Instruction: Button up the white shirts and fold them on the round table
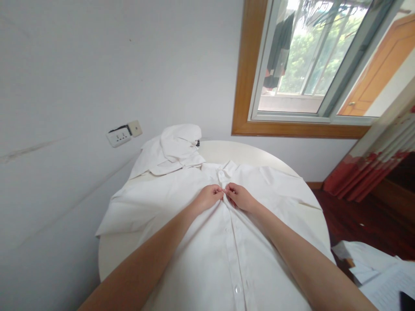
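A white button-up shirt (194,259) lies spread front side up, its collar at the far end and its sleeves out to both sides. My left hand (210,196) pinches the front placket a little below the collar. Right beside it, my right hand (239,196) pinches the same strip from the other side, and the fingertips of both hands meet. Whatever button sits between them is hidden by the fingers. Another button (238,289) shows lower on the placket, near the bottom of the view.
The shirt rests on a round white table (233,149) against the wall. A bunched white cloth (177,144) lies at its back left. Wall sockets (119,136) are behind. Papers (389,280) lie at lower right, below a red and cream curtain (363,177).
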Motion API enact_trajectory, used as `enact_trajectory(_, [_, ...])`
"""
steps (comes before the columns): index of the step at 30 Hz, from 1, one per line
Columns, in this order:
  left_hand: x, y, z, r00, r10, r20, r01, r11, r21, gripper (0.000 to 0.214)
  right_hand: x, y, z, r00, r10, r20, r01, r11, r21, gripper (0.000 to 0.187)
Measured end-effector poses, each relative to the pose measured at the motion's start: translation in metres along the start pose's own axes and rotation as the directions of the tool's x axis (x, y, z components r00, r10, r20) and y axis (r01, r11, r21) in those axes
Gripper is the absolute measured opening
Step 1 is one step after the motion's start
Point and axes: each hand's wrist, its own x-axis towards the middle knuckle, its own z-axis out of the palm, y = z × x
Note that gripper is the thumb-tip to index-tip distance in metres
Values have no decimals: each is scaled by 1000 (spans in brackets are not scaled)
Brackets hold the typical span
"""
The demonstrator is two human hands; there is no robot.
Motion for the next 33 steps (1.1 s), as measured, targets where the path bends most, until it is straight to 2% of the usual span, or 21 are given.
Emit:
enact_trajectory(9, [0,3,0,999,29,-44,-21,984,177,15,6,4,4,993,119,4,-117,978,173,27])
enact_trajectory(13, [-2,5,-1,998,41,-54,-30,981,192,16,8,8,6,988,155,-18,-152,983,106,29])
enact_trajectory(19, [-3,10,-2,998,-23,-52,34,972,230,15,12,14,11,989,143,-43,-142,989,35,30])
enact_trajectory(27, [7,10,0,986,27,-166,31,941,336,15,31,13,13,986,154,-59,-149,985,84,26])
enact_trajectory(33, [21,3,-8,988,10,-153,44,937,347,16,46,19,11,988,145,-50,-142,988,65,26])
